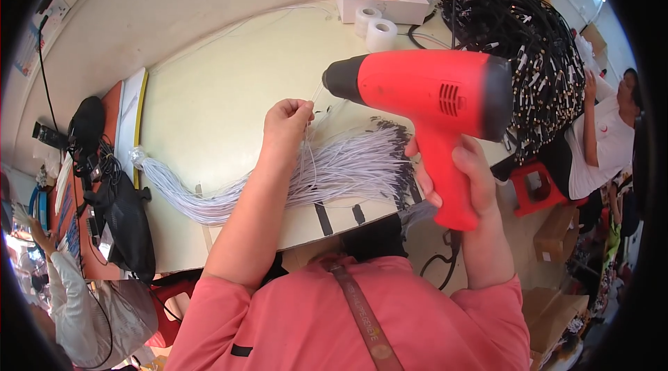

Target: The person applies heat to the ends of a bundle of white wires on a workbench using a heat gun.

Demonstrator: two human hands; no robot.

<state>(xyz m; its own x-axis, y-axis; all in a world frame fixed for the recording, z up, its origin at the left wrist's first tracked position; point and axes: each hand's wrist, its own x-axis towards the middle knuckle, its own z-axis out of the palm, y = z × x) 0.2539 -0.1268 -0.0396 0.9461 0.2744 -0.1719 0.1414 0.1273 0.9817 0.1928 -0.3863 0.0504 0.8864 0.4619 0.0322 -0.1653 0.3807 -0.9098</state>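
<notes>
I log one red heat gun [431,103] gripped in my right hand [463,176], nozzle beside one thin white wire [311,136] pinched by my left hand [285,120], above an uncountable white wire bundle [278,186] on the bench [216,92], plus two tape rolls [374,26].

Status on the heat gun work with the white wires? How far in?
Done: cannot tell which wires are finished; the white wire bundle lies fanned on the table, ends dark-tipped. In hand: the left hand pinches one thin wire up at the nozzle of the red heat gun, gripped by the right hand. Left: seemingly most of the bundle, plus the black cable heap behind, if that is part of it.
</notes>
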